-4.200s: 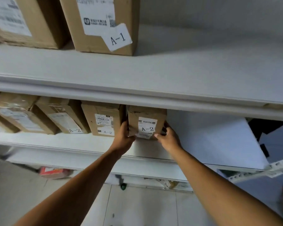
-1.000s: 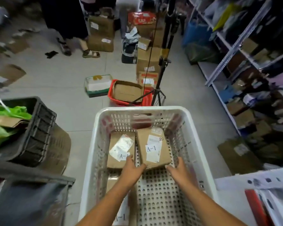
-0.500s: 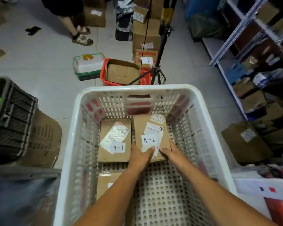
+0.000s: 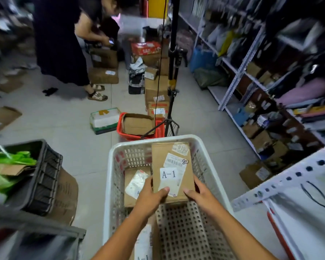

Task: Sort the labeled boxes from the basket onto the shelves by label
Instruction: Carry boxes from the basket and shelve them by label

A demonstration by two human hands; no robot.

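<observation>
A brown cardboard box labeled A-1 (image 4: 172, 162) is lifted and tilted up above the white perforated basket (image 4: 111, 177). My left hand (image 4: 150, 196) grips its near left corner, thumb across the label's lower edge. My right hand (image 4: 199, 194) holds its near right corner. A second flat box (image 4: 134, 184) with a white label lies on the basket floor to the left, partly hidden by my left hand. Another box (image 4: 144, 243) marked A-1 lies at the basket's near end under my left forearm.
A white slotted shelf frame (image 4: 289, 177) juts in at right. A black crate (image 4: 39, 177) with green bags stands at left. Beyond the basket are a red basket (image 4: 120, 131), a tripod (image 4: 172, 72), stacked cartons and a person in dark clothes (image 4: 60, 44).
Both hands went from an A-2 box on the shelf to the basket, closed on the right-hand A-1 box and raised it off the basket floor. The view tilted up.
</observation>
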